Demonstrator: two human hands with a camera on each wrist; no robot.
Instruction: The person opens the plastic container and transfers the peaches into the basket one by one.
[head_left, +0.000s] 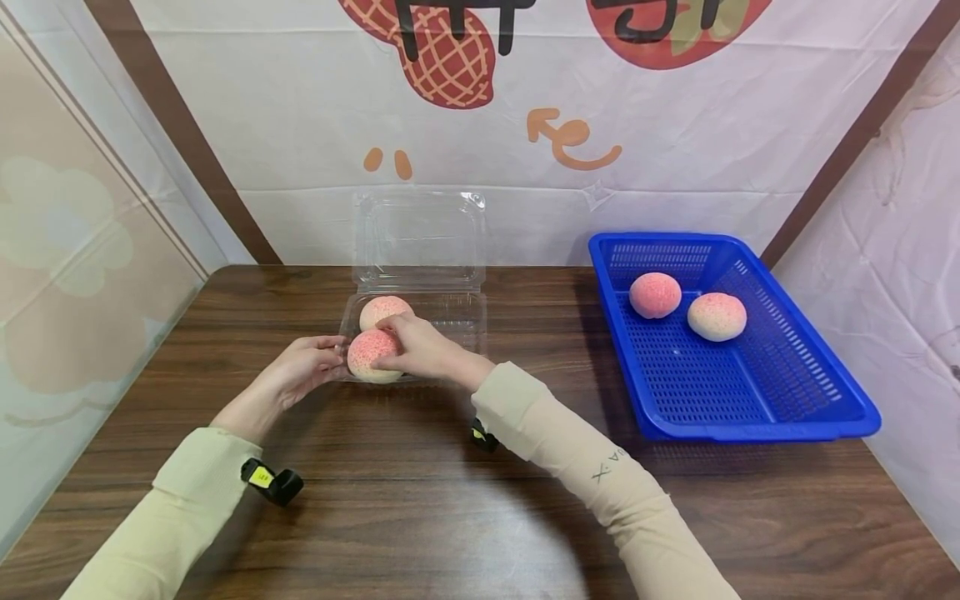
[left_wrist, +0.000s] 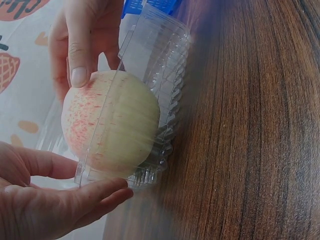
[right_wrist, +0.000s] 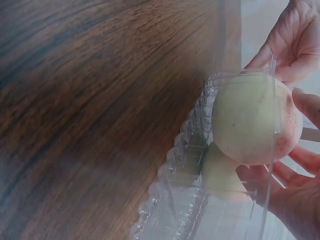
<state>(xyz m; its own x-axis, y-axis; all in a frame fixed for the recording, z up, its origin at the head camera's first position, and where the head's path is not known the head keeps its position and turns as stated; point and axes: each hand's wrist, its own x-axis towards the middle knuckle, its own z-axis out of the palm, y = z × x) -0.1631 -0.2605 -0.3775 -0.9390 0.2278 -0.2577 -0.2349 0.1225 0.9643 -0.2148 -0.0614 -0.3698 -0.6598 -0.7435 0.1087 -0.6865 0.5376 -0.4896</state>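
In the head view, a clear plastic clamshell box [head_left: 459, 321] stands on the table with its lid [head_left: 420, 237] raised at the back. My right hand [head_left: 431, 348] grips a pink-and-cream peach [head_left: 369, 354] from its right side, at the box's front left corner. A second peach [head_left: 384, 312] sits behind it in the box, partly covered by the right hand. At the box's left end, my left hand [head_left: 298, 371] holds the wall. The left wrist view has the left thumb and fingers [left_wrist: 102, 197] about the rim, with the peach [left_wrist: 112, 120] inside the clear wall.
A blue plastic basket [head_left: 637, 375] stands on the right of the brown wooden table [head_left: 390, 500]. Two more peaches, one pinker [head_left: 655, 295] and one paler [head_left: 717, 317], lie in its far part. Behind the table hangs a printed white cloth [head_left: 300, 150].
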